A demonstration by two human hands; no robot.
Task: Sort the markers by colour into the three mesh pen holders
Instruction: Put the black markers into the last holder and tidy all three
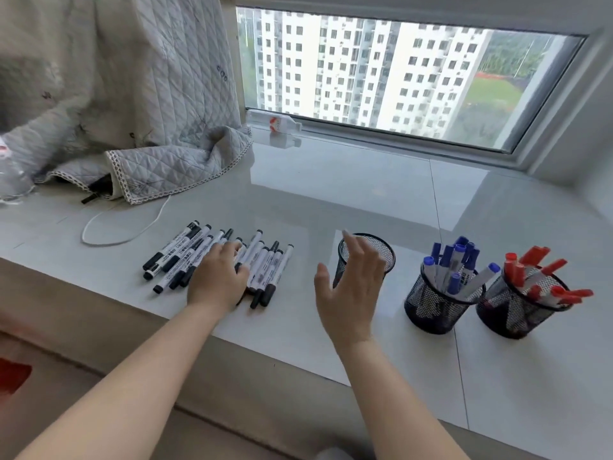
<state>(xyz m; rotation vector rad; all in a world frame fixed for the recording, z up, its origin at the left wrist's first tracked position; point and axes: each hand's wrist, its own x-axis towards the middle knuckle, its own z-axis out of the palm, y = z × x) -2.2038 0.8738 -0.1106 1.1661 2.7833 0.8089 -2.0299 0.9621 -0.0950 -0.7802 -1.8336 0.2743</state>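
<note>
Several black-capped markers (265, 263) lie in a loose pile on the white sill. My left hand (219, 277) rests palm down on top of the pile, fingers curled over some of them; whether it grips any I cannot tell. My right hand (351, 277) hovers open, fingers spread, just in front of an empty black mesh holder (381, 250), apart from it. To the right stand two more mesh holders: one (434, 310) filled with blue-capped markers (454, 260), the other (510, 317) with red-capped markers (544, 277).
A quilted grey cloth (139, 127) drapes over the sill at the back left, with a white cable (109, 227) looping out from it. A plastic bottle (282, 122) lies by the window frame. Another bottle (10, 174) sits at the far left. The sill's front edge runs under my forearms.
</note>
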